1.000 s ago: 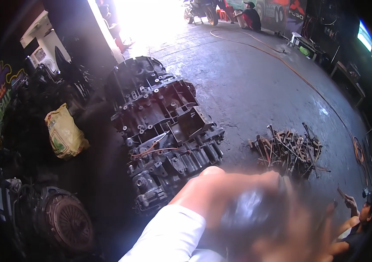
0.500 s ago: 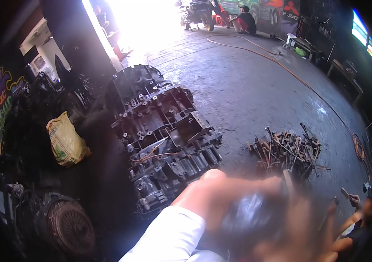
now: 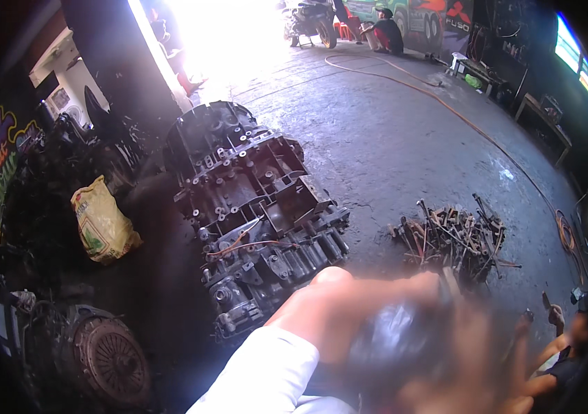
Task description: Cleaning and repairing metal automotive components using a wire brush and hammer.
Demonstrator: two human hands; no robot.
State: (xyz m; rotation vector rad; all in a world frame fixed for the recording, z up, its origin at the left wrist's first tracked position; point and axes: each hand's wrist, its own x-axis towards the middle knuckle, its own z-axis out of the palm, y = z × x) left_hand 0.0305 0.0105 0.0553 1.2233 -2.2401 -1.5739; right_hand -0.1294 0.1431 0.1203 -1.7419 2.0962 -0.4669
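As left hand [image 3: 370, 293] and right hand [image 3: 477, 352] flank it, dark object [image 3: 385, 338], axis indistinct

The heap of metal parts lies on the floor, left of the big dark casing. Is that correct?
Not quite: the heap of metal parts lies on the floor, but right of the big dark casing, as the head view shows.

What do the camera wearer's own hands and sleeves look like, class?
On the left, a white sleeve with no visible markings ends before the left hand, which is bare. The right hand also looks ungloved, but is too blurred for finer detail. More white cloth shows at the lower edge; whether it is the other sleeve is unclear.
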